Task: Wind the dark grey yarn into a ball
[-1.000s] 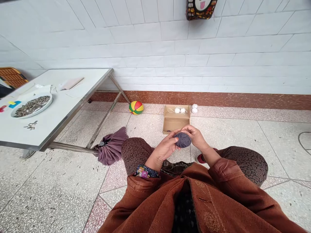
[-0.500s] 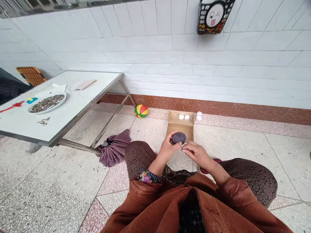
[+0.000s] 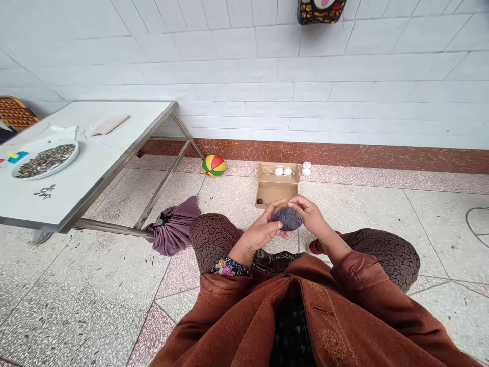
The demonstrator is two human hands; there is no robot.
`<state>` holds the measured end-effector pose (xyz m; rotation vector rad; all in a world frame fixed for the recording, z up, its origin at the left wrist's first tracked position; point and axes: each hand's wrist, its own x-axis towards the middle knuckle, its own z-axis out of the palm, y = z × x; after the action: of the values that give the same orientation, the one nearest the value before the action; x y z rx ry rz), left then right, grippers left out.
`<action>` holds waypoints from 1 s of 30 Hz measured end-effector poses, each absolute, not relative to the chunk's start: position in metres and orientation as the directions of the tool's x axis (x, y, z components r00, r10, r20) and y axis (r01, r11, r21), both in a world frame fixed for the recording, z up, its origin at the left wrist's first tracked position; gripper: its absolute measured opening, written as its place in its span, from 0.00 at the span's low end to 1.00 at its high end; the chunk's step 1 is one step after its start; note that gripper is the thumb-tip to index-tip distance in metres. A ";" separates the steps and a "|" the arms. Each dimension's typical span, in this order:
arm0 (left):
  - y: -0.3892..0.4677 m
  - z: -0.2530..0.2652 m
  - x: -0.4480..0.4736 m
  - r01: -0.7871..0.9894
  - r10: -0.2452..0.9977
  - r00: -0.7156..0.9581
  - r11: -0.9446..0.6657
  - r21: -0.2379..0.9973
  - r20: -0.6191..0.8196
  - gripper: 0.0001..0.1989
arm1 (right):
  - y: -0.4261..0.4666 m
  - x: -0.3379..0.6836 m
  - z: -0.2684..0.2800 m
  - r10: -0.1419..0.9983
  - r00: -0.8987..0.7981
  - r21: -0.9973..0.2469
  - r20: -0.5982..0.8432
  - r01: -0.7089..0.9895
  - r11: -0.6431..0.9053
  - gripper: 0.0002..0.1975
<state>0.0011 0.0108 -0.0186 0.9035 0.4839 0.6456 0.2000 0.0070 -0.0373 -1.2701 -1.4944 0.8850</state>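
A ball of dark grey-purple yarn (image 3: 287, 218) sits between my hands, above my lap. My left hand (image 3: 264, 230) is closed around its left side, thumb on the near face and fingers behind and below. At the ball's upper right, my right hand (image 3: 311, 216) has thumb and fingers pinched together on the yarn; the strand itself is too fine to make out. Just beyond my hands, an open cardboard box (image 3: 277, 192) lies on the floor. White yarn balls (image 3: 283, 171) rest at its lid side, and a small dark ball (image 3: 260, 201) is in its near left corner.
More white balls (image 3: 306, 168) lie right of the box. A colourful ball (image 3: 214, 165) and a folded purple umbrella (image 3: 173, 224) are near the metal-legged table (image 3: 126, 168). A plate of seeds (image 3: 48, 160) stands on that table. A tiled wall (image 3: 229, 97) runs behind; a cable (image 3: 473, 224) lies right.
My right hand has moved from below the yarn ball, where it pinched a strand, up to its upper right side. The ball is nearer me, and the view has tilted down and shifted right.
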 end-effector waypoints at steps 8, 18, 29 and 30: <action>0.014 -0.015 0.002 -0.435 0.776 0.607 0.505 0.746 -0.172 0.38 | -0.006 0.197 -0.059 0.970 -0.070 -0.874 0.232 0.423 0.239 0.12; 0.023 -0.020 0.001 -0.306 0.951 0.288 0.205 0.930 -0.115 0.31 | -0.020 0.190 -0.044 0.888 -0.334 -0.706 0.317 0.543 0.456 0.12; 0.014 -0.022 -0.003 -0.141 0.807 0.586 0.185 0.973 -0.069 0.42 | 0.013 0.206 -0.018 0.913 -0.216 -0.772 0.347 0.487 0.409 0.15; 0.013 -0.021 -0.003 -0.191 0.781 0.622 0.229 0.955 -0.063 0.42 | 0.014 0.206 -0.023 0.928 -0.175 -0.801 0.329 0.468 0.373 0.14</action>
<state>-0.0033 0.0128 -0.0213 1.1546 0.6185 0.7299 0.2063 0.0143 -0.0235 -1.2238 -1.7946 0.6905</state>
